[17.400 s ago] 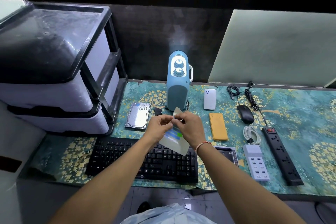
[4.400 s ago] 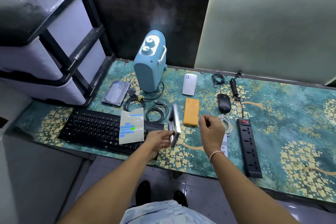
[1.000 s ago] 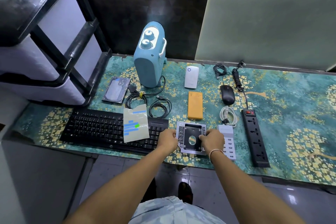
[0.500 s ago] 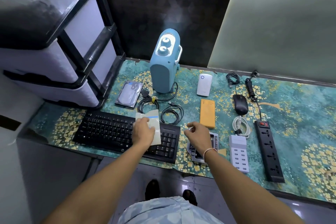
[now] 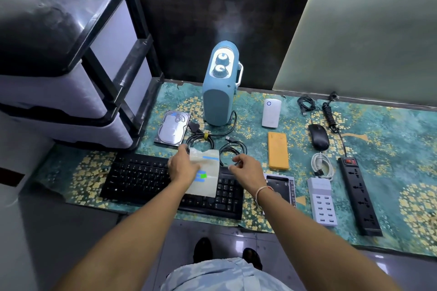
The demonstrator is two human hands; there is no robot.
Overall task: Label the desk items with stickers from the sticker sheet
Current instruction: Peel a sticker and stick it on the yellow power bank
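We are seeing the left hand (image 5: 183, 168) gripping the sticker sheet (image 5: 206, 176) by its left edge, holding it over the right half of the black keyboard (image 5: 142, 177). The right hand (image 5: 246, 169) is hovering just beside the sheet with loosely curled fingers, holding nothing we can make out. The drive caddy (image 5: 283, 185) is lying flat by the right wrist
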